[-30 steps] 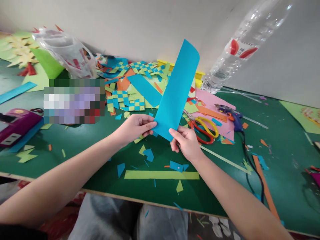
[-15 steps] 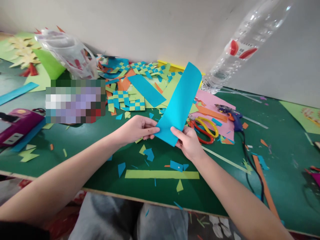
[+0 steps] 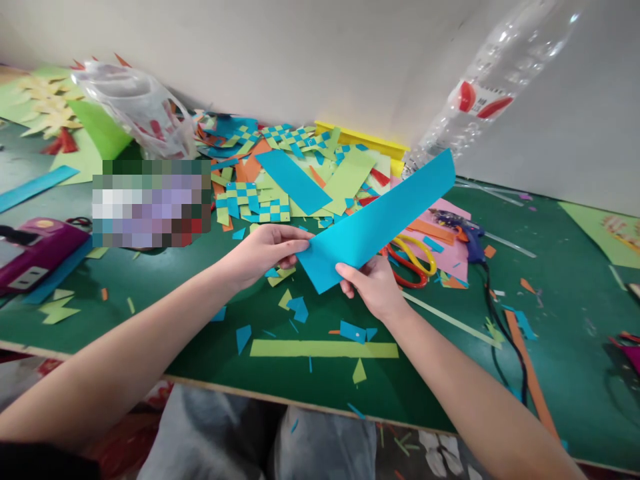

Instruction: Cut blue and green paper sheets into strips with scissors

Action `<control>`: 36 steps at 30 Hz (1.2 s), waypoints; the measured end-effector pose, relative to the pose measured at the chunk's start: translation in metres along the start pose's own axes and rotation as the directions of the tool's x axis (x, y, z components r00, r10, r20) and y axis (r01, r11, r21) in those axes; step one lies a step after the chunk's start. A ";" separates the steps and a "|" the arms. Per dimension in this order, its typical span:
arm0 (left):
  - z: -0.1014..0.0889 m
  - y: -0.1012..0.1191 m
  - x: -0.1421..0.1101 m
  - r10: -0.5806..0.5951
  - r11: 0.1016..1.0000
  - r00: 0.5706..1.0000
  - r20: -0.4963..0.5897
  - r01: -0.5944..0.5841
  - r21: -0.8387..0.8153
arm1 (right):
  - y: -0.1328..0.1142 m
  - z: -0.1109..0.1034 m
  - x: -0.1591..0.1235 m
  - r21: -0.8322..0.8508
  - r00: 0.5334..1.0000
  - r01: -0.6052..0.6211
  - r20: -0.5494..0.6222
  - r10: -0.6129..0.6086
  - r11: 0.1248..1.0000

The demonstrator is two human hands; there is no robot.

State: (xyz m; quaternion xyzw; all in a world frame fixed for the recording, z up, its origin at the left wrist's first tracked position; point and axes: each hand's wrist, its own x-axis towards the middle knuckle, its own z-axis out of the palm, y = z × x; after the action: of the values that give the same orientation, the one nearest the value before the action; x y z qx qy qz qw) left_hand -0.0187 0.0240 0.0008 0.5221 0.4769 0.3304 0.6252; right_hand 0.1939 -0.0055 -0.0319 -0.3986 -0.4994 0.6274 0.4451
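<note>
Between my two hands, above the green table (image 3: 200,340), is a wide strip of blue paper (image 3: 385,220), slanting up to the right with a slight curl along it. The thumb and fingers of my left hand (image 3: 273,248) pinch its left edge near the lower end. My right hand (image 3: 373,280) grips the lower edge, thumb on the front face and fingers partly hidden behind. Just beyond my right hand lie scissors (image 3: 423,257) with red and yellow handles, partly covered by the strip. A flat light-green paper strip (image 3: 325,349) lies on the table below my hands.
Behind my hands spreads a pile of woven green-and-blue paper pieces (image 3: 240,197) and scraps. A glue gun (image 3: 473,240) with a black cord rests on pink paper at the right. A clear plastic bottle (image 3: 480,100) stands by the wall; a plastic bag (image 3: 145,110) sits back left.
The blue paper strip has turned clockwise, its far end swinging down to the right. My left hand has shifted slightly left and up with its edge; both hands still hold it.
</note>
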 end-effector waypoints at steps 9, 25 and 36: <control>0.012 0.004 -0.008 -0.004 1.000 0.950 0.312 0.000 0.013 | -0.004 0.004 -0.001 -0.063 0.995 0.070 -0.065 -0.074 0.996; 0.011 0.009 -0.007 -0.080 0.970 0.917 0.390 -0.018 0.243 | -0.001 0.005 -0.002 0.001 0.995 0.043 -0.090 -0.043 0.999; 0.008 0.006 -0.006 -0.051 0.954 0.918 0.393 -0.072 0.292 | 0.002 0.003 0.000 -0.026 0.991 0.014 -0.135 -0.017 1.000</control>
State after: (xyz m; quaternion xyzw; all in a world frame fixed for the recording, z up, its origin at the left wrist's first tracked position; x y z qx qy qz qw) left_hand -0.0124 0.0167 0.0084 0.6696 0.3824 0.1451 0.6200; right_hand 0.1907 -0.0070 -0.0332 -0.4417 -0.4791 0.5892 0.4777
